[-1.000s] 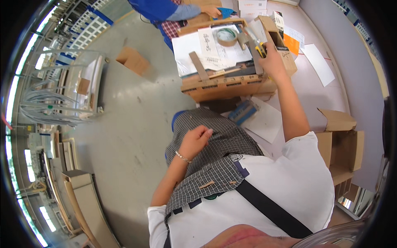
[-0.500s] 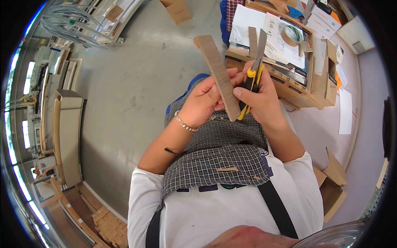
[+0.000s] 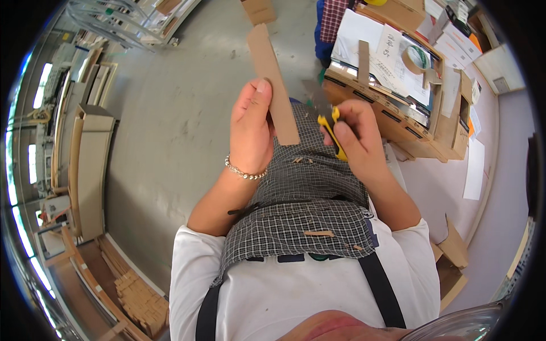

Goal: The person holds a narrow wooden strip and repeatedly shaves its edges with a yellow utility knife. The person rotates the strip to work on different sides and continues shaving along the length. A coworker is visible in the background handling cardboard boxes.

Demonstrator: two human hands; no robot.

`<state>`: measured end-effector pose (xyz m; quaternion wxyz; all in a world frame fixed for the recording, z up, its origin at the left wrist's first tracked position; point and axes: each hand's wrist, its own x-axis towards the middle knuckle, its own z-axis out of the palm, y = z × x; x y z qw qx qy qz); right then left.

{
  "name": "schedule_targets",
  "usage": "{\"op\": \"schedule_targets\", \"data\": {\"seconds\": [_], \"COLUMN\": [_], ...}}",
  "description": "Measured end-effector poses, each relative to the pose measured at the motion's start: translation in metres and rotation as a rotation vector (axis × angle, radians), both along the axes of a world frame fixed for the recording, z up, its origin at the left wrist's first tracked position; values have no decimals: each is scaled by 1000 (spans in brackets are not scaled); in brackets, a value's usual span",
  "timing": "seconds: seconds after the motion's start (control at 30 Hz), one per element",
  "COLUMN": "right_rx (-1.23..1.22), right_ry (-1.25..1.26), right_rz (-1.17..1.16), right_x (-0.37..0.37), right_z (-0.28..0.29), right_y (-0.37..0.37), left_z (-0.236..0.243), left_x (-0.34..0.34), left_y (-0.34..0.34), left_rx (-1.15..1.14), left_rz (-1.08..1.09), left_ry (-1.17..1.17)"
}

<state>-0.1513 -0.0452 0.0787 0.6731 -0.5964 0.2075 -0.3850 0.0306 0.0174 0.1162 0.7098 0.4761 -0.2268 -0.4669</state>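
Note:
My left hand point(image 3: 250, 128) grips a long brown cardboard strip point(image 3: 280, 96), with the thumb lying on its flat face. The strip stands nearly upright, its top leaning left. In my right hand point(image 3: 363, 139) is a yellow and black utility knife point(image 3: 339, 142). Its blade, smeared by motion, extends up and left, apart from the strip. Cardboard shavings point(image 3: 318, 233) lie on the dark checked apron point(image 3: 296, 219) over my front and lap.
At right, a cardboard box point(image 3: 392, 116) carries papers, another cardboard strip point(image 3: 363, 62) and a tape roll point(image 3: 416, 59). Someone's checked garment point(image 3: 334, 20) shows beyond it. Cardboard pieces point(image 3: 139, 301) are stacked at lower left. A small carton point(image 3: 259, 9) stands on the floor ahead.
My left hand has moved left with the cardboard strip and turned its broad face toward me. The knife has come away from the strip, its blade swinging from upright to the upper left.

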Motion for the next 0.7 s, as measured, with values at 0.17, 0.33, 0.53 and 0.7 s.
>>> {"op": "schedule_targets", "data": {"seconds": [0.17, 0.33, 0.53, 0.7], "right_rx": [-689, -805, -277, -734], "right_ry": [146, 119, 182, 79], "right_rz": [-68, -97, -66, 122], "right_x": [-2, 4, -2, -2], "right_z": [8, 8, -12, -6], "right_y": [14, 14, 4, 7], "left_z": [5, 17, 26, 24], "left_x": [3, -3, -2, -2], "left_y": [2, 6, 9, 9], "left_rx": [-105, -95, -59, -48], "left_rz": [132, 143, 64, 53], "left_ry": [-154, -177, -111, -117]}}
